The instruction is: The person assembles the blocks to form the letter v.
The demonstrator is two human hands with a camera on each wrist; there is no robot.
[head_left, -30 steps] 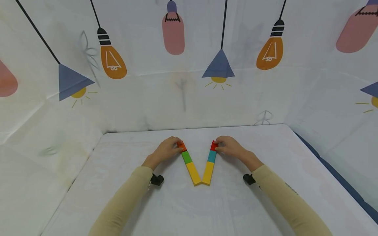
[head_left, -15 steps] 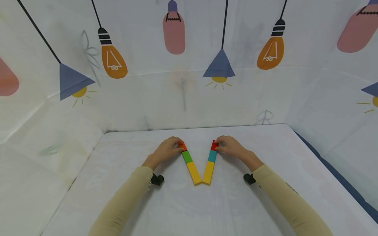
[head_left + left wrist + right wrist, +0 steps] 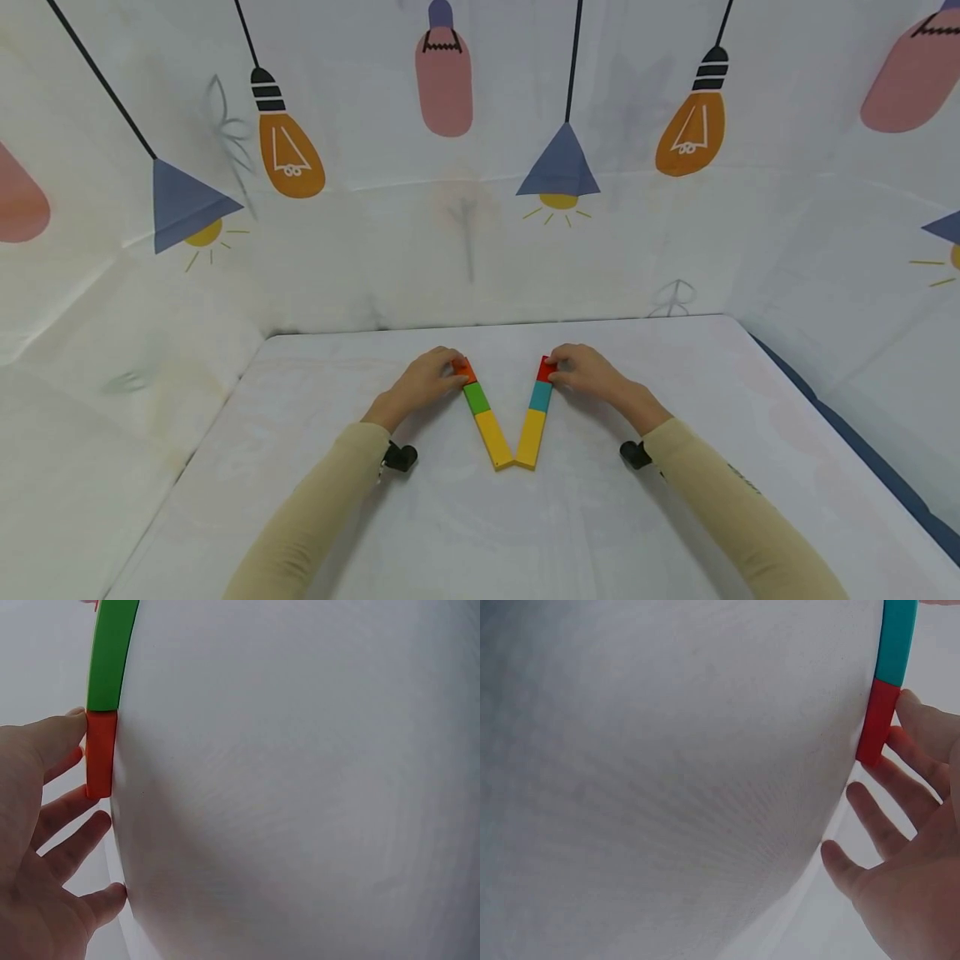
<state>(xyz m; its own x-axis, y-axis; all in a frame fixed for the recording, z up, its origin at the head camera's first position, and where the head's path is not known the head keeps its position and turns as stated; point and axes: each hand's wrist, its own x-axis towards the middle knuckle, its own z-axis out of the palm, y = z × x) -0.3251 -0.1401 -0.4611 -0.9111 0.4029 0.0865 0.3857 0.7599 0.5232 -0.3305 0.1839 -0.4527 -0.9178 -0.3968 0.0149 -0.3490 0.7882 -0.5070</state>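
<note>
Two rows of blocks form a V on the white table in the head view, meeting at the near end. The left row runs from a yellow block (image 3: 493,440) through a green block (image 3: 477,398) to an orange block (image 3: 468,371). My left hand (image 3: 422,383) pinches that orange block (image 3: 100,754), thumb against its side, other fingers spread at its far end. In the right row, a second yellow block (image 3: 531,438) leads to a teal block (image 3: 540,396) and a red block (image 3: 546,369). The red block (image 3: 877,721) is pinched by my right hand (image 3: 592,375) between thumb and fingers.
The white tabletop (image 3: 510,533) ends at a back edge just beyond the hands. Behind it rises a white sheet (image 3: 360,250) printed with lamps and bulbs. A dark blue strip (image 3: 862,446) runs along the right edge. Each wrist carries a small black device (image 3: 400,457).
The head view has shifted very slightly. Both hands and all the blocks keep the same places on the table.
</note>
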